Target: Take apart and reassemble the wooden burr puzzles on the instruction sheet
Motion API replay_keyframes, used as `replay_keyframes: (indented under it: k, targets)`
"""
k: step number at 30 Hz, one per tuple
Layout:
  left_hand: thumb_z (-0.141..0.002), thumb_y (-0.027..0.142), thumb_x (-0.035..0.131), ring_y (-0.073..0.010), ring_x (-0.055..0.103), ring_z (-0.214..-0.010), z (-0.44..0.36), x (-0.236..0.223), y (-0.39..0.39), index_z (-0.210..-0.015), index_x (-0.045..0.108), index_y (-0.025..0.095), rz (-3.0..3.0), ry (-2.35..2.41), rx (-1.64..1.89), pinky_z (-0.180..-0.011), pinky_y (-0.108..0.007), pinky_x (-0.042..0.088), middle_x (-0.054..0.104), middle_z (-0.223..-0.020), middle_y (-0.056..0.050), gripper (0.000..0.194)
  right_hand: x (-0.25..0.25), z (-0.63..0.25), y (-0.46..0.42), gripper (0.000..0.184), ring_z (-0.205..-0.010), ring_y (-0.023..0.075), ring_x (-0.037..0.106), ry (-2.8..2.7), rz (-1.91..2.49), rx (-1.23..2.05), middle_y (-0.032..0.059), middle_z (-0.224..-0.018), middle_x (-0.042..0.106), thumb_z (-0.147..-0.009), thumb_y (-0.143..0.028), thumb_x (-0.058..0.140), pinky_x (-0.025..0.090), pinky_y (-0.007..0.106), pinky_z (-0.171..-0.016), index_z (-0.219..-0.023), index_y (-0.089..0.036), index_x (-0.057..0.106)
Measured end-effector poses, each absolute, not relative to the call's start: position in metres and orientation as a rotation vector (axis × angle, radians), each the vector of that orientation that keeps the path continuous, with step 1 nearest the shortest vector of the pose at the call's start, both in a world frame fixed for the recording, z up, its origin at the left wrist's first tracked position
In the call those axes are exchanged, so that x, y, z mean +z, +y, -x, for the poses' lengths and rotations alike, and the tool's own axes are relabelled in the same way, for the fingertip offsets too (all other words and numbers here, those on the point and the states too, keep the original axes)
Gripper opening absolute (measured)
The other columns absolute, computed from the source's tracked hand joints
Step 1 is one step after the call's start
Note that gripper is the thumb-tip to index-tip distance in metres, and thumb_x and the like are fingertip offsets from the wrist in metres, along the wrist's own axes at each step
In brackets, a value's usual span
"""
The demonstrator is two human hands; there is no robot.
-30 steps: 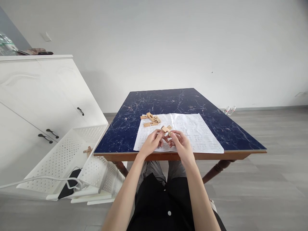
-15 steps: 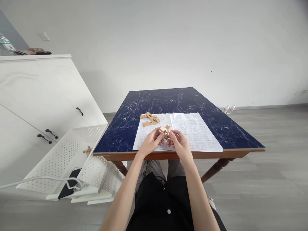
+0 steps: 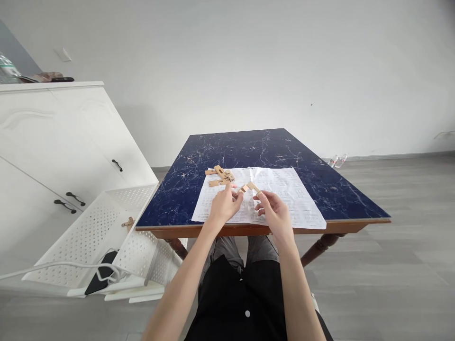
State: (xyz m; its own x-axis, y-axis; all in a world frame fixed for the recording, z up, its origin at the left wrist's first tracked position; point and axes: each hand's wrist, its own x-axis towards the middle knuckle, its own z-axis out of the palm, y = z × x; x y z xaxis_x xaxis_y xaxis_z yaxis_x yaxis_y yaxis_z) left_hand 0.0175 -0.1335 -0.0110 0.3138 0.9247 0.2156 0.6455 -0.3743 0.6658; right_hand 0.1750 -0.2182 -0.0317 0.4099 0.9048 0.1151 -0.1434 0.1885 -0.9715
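My left hand [image 3: 224, 203] is closed on a small notched wooden block [image 3: 243, 188], partly hidden by my fingers. In my right hand [image 3: 273, 208] a second notched wooden puzzle piece [image 3: 253, 187] is pinched between thumb and fingers, its far end tilted toward the left one. The two pieces come close together; whether they touch I cannot tell. Just beyond my left fingers lies a loose heap of several wooden pieces [image 3: 219, 173], some with slots and dark markings. Both hands are over a creased printed paper sheet [image 3: 284, 194].
The blue marbled table [image 3: 234, 149] has a wooden front edge close to my body. On the left stands a white cabinet [image 3: 81, 137] beside a perforated white basket [image 3: 88, 232]. Clear plastic bottles [image 3: 337, 161] are on the floor by the wall.
The wooden pieces, held together before, are now apart, one in each hand. My right hand has moved slightly right, and my left hand has turned over. The paper has shifted a little left.
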Motion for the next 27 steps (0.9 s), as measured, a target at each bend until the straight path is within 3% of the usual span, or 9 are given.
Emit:
replay_keyframes:
  k: [4,6,9,13,16,21,27]
  targets:
    - [-0.100,0.041,0.067,-0.0345,0.076,-0.089,-0.025,-0.002,-0.116,-0.106,0.071,0.020,-2.328,1.499,0.650,-0.083,-0.043,0.057,0.079,-0.086,-0.010,0.022,-0.037,-0.180,-0.216,0.055,-0.077,0.0198,0.070,-0.863,1.182,0.855,0.0121,-0.107,0.080,-0.091,-0.068,0.074,0.058,0.032,-0.062,-0.116,-0.019,0.074]
    - [-0.100,0.041,0.067,-0.0380,0.073,-0.107,-0.029,-0.002,-0.108,-0.104,0.071,0.018,-2.413,1.545,0.637,-0.095,-0.047,0.056,0.079,-0.102,-0.015,0.024,-0.038,-0.180,-0.216,0.055,-0.077,0.0203,0.070,-0.882,1.203,0.839,0.0123,-0.108,0.080,-0.093,-0.069,0.072,0.059,0.033,-0.063,-0.116,-0.019,0.074]
    - [-0.103,0.042,0.064,-0.0432,0.053,-0.142,-0.037,-0.004,-0.093,-0.124,0.068,0.015,-2.507,1.628,0.689,-0.117,-0.055,0.043,0.066,-0.142,-0.023,0.034,-0.037,-0.180,-0.217,0.054,-0.077,0.0208,0.070,-0.924,1.219,0.800,0.0124,-0.108,0.080,-0.095,-0.068,0.069,0.060,0.035,-0.065,-0.117,-0.019,0.074]
    - [-0.107,0.043,0.058,-0.0441,0.032,-0.158,-0.043,-0.011,-0.069,-0.142,0.058,0.012,-2.566,1.677,0.693,-0.128,-0.059,0.029,0.043,-0.166,-0.025,0.047,-0.036,-0.180,-0.218,0.053,-0.075,0.0210,0.070,-0.959,1.237,0.774,0.0116,-0.105,0.080,-0.097,-0.068,0.067,0.059,0.037,-0.066,-0.118,-0.019,0.073]
    - [-0.110,0.043,0.051,-0.0451,0.030,-0.159,-0.043,-0.016,-0.052,-0.139,0.062,0.013,-2.582,1.678,0.668,-0.129,-0.063,0.025,0.050,-0.162,-0.024,0.043,-0.037,-0.181,-0.217,0.053,-0.076,0.0214,0.070,-0.957,1.225,0.788,0.0113,-0.105,0.079,-0.097,-0.068,0.067,0.060,0.037,-0.067,-0.118,-0.020,0.072]
    - [-0.110,0.037,0.046,-0.0437,0.042,-0.150,-0.038,-0.024,-0.041,-0.118,0.073,0.019,-2.585,1.634,0.647,-0.127,-0.067,0.024,0.072,-0.136,-0.016,0.033,-0.038,-0.183,-0.217,0.054,-0.077,0.0213,0.070,-0.963,1.210,0.794,0.0110,-0.104,0.079,-0.097,-0.069,0.067,0.061,0.037,-0.066,-0.118,-0.020,0.072]
    - [-0.103,0.019,0.049,-0.0404,0.053,-0.143,-0.040,-0.028,-0.046,-0.129,0.072,0.018,-2.576,1.539,0.704,-0.124,-0.065,0.033,0.074,-0.132,-0.016,0.035,-0.036,-0.183,-0.218,0.055,-0.077,0.0207,0.069,-0.964,1.194,0.805,0.0116,-0.106,0.079,-0.096,-0.069,0.068,0.061,0.036,-0.066,-0.118,-0.020,0.072]
